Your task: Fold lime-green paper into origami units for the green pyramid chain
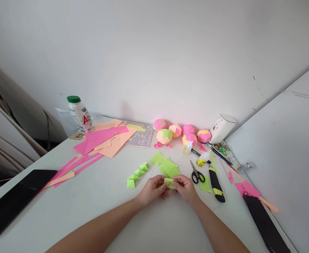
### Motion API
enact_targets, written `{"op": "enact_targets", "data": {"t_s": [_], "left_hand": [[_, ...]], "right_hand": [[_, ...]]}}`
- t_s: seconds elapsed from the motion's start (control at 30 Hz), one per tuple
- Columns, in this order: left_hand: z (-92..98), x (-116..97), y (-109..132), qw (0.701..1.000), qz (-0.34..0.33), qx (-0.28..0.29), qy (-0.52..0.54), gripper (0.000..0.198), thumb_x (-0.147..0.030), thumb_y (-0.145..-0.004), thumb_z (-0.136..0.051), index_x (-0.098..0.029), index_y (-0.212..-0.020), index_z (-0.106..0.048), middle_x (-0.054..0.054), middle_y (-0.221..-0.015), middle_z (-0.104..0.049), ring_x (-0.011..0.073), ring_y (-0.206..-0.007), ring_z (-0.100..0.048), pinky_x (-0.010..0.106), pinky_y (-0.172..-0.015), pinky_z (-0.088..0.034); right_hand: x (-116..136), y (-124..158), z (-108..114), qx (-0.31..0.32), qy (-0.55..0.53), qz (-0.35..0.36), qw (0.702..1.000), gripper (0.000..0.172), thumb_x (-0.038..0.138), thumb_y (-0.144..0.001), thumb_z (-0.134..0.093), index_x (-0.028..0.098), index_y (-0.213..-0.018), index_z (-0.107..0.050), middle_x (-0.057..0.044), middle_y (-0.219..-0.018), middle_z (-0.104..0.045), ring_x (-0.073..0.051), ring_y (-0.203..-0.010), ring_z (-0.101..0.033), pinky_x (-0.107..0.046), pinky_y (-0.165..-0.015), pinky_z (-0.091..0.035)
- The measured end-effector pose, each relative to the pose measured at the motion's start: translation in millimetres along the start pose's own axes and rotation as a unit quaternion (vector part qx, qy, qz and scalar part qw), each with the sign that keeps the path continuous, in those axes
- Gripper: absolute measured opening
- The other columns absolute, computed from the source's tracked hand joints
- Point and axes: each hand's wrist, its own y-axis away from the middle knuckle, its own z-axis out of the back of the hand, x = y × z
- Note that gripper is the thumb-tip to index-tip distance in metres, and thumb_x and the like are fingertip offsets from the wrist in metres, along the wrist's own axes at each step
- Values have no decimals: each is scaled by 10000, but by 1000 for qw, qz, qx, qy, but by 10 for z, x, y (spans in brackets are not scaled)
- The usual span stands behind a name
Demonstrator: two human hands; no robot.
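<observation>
Between my two hands is a small green paper piece, apparently folded, held low over the table. My left hand pinches its left side, and my right hand grips the right side with thumb and fingers. Just beyond my fingers lies a loose stack of green paper squares, with another green square to its left. A row of folded green paper units sits left of my left hand. Black-handled scissors rest right of my right hand, partly over a green square.
Several faceted paper balls stand by the wall. Glue bottles and a yellow-black utility knife lie right. Pink and orange sheets, a green-capped bottle and a black flat object occupy the left; another black object is at right.
</observation>
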Motion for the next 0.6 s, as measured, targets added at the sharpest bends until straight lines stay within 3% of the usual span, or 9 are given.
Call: {"op": "enact_targets", "data": {"t_s": [0.6], "left_hand": [[4,16,6,1000,10,0,-27,296,-421,-755,-574,-170,-909,-543,7,-683,-601,129,-518,-583,253,-495,-454]], "right_hand": [[-4,-3,5,-4,-7,-6,1000,217,345,-743,-632,157,-850,-644,3,-590,-570,-119,-516,-514,-239,-480,-485]]}}
